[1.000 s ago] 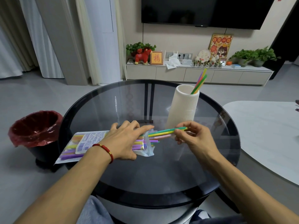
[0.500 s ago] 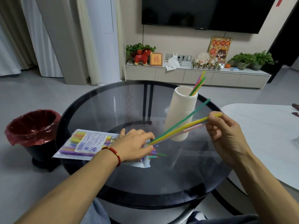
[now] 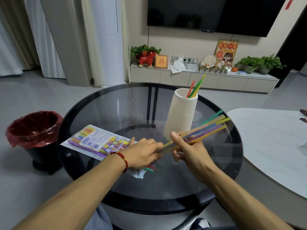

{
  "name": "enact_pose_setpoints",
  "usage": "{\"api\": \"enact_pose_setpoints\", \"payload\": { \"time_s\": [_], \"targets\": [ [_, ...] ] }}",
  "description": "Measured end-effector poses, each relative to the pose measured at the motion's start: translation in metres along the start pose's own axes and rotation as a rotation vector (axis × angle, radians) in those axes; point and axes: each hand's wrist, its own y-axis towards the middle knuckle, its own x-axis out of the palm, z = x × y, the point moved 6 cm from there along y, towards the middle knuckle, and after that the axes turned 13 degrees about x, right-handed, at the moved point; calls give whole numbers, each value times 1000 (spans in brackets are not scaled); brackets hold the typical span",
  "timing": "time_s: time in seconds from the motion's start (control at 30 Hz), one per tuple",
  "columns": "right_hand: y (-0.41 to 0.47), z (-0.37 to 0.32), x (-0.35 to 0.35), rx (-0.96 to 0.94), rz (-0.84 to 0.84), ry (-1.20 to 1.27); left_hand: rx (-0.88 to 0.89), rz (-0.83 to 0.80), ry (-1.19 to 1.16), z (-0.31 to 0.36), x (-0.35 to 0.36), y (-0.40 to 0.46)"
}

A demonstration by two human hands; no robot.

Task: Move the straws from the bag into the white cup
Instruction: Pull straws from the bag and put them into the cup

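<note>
Nearest, your left hand [image 3: 142, 153]: flat, pinning the bag [image 3: 98, 141] to the tabletop [image 3: 149, 188]. Right hand [image 3: 187, 148]: pinched round a bundle of straws [image 3: 204, 128], their near ends seemingly free of the bag's mouth. Straws: light, stiff, slippery, prone to fan; grip near mid-length. Beyond: cup [image 3: 181, 117], upright, a few straws inside.

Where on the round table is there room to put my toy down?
Bare glass lies behind the bag, left of the cup, and along the near rim. It is crowded mid-table, where both hands work the straws.
</note>
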Motion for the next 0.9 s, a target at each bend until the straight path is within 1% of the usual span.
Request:
{"api": "enact_pose_setpoints", "payload": {
  "time_s": [0.07,0.17,0.27,0.3,0.37,0.43,0.5,0.57,0.67,0.73,0.8,0.83,0.9],
  "targets": [
    [-2,-8,2,-76,83,-221,7,0,3,-3,-1,-1],
    [-11,-38,-17,-208,204,-323,14,1,1,-11,0,-4],
    [-26,-73,-40,-365,351,-577,25,9,-35,-14,2,-5],
    [-30,-83,-47,-389,376,-645,24,16,-36,-14,2,-6],
    [-28,-96,-54,-377,388,-758,13,35,-40,-14,1,-4],
    [-18,-93,-53,-296,374,-873,6,41,-32,-13,0,-2],
    [-6,-78,-45,-190,320,-949,2,32,-21,-12,2,-2],
    [2,-62,-42,-128,285,-962,-2,21,-15,-12,2,-2],
    [5,-56,-46,-152,300,-897,-14,28,-17,-11,1,0],
    [4,-53,-46,-158,268,-886,-27,66,-8,-10,-2,1],
    [-1,-55,-47,-191,271,-885,-29,161,-10,-7,-9,4],
    [-5,-61,-51,-233,315,-855,-21,238,-25,-5,-14,6],
    [-15,-82,-63,-336,424,-690,7,444,-122,1,-27,9]
  ]
}}
